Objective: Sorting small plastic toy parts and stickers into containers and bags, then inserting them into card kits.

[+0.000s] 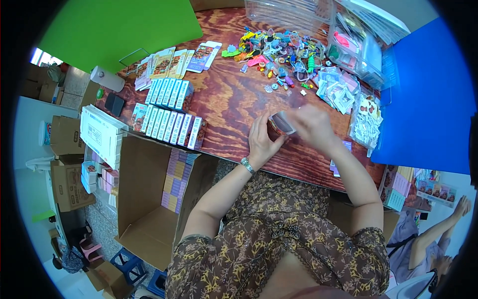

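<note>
Holding a small box (281, 123) at the frame's centre, I pinch it closed between my left hand (262, 141) and right hand (312, 125) above the table (234, 99). It looks light, thin-walled and crushable, so I'd grip its edges, not its faces.

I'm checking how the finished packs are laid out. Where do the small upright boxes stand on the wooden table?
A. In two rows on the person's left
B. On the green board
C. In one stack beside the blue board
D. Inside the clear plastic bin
A: the small boxes stand in two side-by-side rows on the wooden table, left of the left hand.
</note>
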`<state>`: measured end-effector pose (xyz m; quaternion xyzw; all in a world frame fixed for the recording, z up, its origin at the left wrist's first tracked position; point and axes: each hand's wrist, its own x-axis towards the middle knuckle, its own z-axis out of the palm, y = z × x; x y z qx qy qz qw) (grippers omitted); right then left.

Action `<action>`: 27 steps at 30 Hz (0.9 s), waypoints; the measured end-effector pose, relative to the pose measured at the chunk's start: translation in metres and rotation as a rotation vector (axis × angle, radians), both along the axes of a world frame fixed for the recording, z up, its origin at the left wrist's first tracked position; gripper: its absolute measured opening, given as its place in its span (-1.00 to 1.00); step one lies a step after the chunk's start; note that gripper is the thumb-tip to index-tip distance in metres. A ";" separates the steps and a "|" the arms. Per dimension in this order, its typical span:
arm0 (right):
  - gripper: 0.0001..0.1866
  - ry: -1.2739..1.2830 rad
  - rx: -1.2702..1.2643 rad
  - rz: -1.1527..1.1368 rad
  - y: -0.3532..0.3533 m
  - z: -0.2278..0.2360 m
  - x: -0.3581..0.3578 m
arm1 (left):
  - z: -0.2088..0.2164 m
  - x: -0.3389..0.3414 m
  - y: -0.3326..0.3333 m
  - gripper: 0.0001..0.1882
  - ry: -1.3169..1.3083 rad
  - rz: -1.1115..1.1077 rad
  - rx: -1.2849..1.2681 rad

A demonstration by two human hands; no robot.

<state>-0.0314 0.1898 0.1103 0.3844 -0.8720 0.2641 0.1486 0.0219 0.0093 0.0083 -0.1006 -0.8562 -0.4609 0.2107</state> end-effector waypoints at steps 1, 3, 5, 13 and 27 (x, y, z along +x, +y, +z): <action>-0.80 -0.103 -0.199 -0.066 -0.001 -0.005 -0.016 | -0.002 0.000 -0.002 -0.07 0.001 -0.011 0.008; -0.72 -0.212 -0.154 -0.202 -0.002 -0.022 -0.058 | -0.008 0.000 -0.003 -0.06 -0.001 0.005 0.022; -0.67 -0.231 -0.014 -0.321 -0.010 -0.049 -0.089 | -0.008 -0.002 -0.002 -0.05 -0.003 0.015 0.036; -0.57 -0.175 0.224 -0.416 -0.027 -0.094 -0.122 | -0.002 -0.003 -0.001 -0.10 0.003 0.033 0.051; -0.78 -0.088 0.282 -0.134 -0.027 -0.094 -0.141 | -0.008 -0.002 0.000 -0.06 -0.024 0.018 0.034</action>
